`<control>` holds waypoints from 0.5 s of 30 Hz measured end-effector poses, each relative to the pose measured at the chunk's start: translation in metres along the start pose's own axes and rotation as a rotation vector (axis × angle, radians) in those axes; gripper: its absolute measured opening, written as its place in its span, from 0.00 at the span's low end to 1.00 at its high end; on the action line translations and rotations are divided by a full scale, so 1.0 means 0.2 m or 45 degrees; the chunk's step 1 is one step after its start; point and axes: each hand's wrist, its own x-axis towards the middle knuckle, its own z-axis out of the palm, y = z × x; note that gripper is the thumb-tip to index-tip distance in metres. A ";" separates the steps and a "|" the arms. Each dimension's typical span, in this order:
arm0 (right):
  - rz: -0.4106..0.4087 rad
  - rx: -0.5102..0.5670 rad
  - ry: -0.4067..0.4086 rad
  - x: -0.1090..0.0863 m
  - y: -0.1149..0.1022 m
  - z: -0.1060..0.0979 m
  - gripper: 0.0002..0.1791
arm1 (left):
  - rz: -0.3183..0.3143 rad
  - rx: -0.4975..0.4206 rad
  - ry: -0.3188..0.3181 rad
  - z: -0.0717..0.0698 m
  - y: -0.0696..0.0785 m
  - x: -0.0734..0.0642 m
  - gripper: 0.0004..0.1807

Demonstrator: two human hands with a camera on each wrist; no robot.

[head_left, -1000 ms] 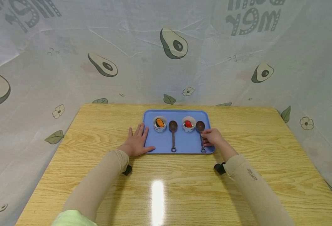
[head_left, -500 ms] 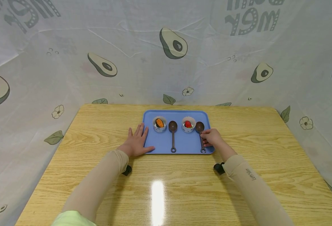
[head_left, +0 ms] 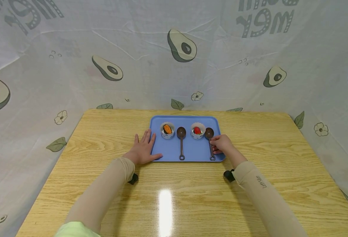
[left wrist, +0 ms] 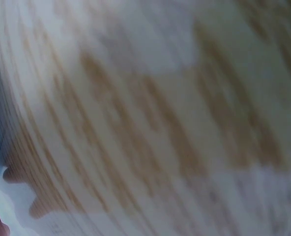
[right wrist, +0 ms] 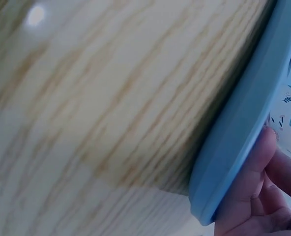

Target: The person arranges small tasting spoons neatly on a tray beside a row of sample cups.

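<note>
A blue tray [head_left: 196, 154] lies on the wooden table, bearing two paper cups and two brown spoons. My left hand [head_left: 142, 149] is spread flat over the tray's left edge, fingers straight. At the right side my right hand [head_left: 221, 144] pinches the handle of the right spoon [head_left: 209, 133], whose bowl sits close beside the right paper cup [head_left: 198, 136] with a red sushi piece [head_left: 197, 130]. The other spoon [head_left: 181, 132] lies between the cups. In the left paper cup [head_left: 168, 136] is an orange-topped sushi piece [head_left: 168, 128]. The right wrist view shows curled fingers [right wrist: 263, 152] by the tray's wall.
The wooden table [head_left: 197, 204] extends around the tray on all sides. Behind it hangs a pale cloth [head_left: 144, 85] printed with avocados. Black wrist cameras sit under both wrists, the right camera [head_left: 228, 176] near the tray's front right corner.
My right hand has shifted the right spoon very slightly left and toward me, its bowl now nearer the red sushi's cup. My left hand stays in place.
</note>
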 end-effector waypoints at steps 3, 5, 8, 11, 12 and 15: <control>0.005 -0.009 0.005 0.00 -0.01 0.00 0.17 | 0.001 -0.002 -0.002 0.00 0.00 0.00 0.54; 0.001 -0.023 0.012 0.00 -0.01 0.00 0.16 | 0.003 -0.005 0.001 0.00 0.00 -0.01 0.54; -0.011 -0.051 0.026 -0.01 -0.01 0.00 0.15 | 0.008 -0.007 0.007 0.00 0.00 -0.01 0.54; -0.019 -0.071 0.041 -0.01 -0.01 0.00 0.13 | 0.009 -0.007 0.008 0.00 0.00 -0.01 0.54; -0.020 -0.074 0.042 0.00 -0.01 0.00 0.13 | 0.010 -0.007 0.009 0.00 0.01 0.00 0.54; -0.020 -0.079 0.044 0.00 -0.01 0.00 0.13 | 0.011 -0.010 0.009 0.00 0.01 0.00 0.54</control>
